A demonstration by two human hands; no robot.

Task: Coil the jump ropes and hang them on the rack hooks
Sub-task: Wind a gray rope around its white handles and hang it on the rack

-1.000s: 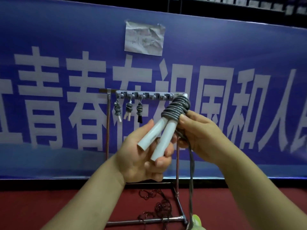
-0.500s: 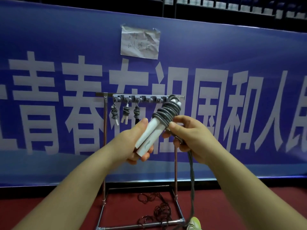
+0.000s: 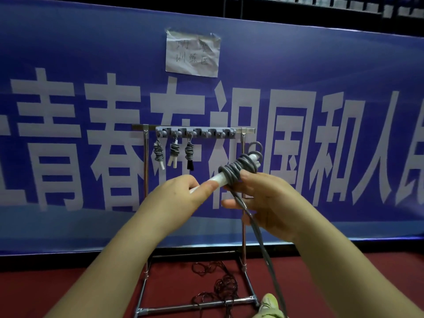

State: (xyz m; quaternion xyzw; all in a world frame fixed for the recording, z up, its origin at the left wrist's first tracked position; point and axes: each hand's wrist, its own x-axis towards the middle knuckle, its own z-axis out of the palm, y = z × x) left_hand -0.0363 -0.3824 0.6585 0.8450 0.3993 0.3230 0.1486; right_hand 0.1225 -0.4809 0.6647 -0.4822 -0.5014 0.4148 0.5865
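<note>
1. Two hands up in front of the rack, one jump rope between them. The left hand (image 3: 181,193) has its grip curled round the lower end of the white handles (image 3: 218,180), thumb lying along them.
2. The right hand (image 3: 263,198) closes its grip on the grey rope (image 3: 238,171), thumb pressed against the coils where they wrap the handles, fingers curled round the cord below.
3. I count roughly half a dozen grey turns wound round the handles, with one loop (image 3: 255,146) standing up free at the far end.
4. One loose length of grey cord (image 3: 263,244) runs out of the right hand and down toward the floor, leaving the picture at the bottom edge.
5. On to the rack (image 3: 146,203): a metal frame with two uprights and a grey hook bar (image 3: 195,132) across the top.
6. Three coiled ropes hang from it, all at the left end: the first bundle (image 3: 158,152) with white handles, the second bundle (image 3: 174,152) also white, the third bundle (image 3: 189,154) with a black handle.
7. The hooks to the right of those three carry nothing.
8. On the red floor (image 3: 68,283) inside the rack's base lies one tangle of dark rope (image 3: 224,285), uncoiled.
9. One pale green shoe (image 3: 269,302) shows beside the base's right corner.
10. Behind it all, one blue banner (image 3: 68,53) with large white characters and one creased paper note (image 3: 192,56) stuck to it.
</note>
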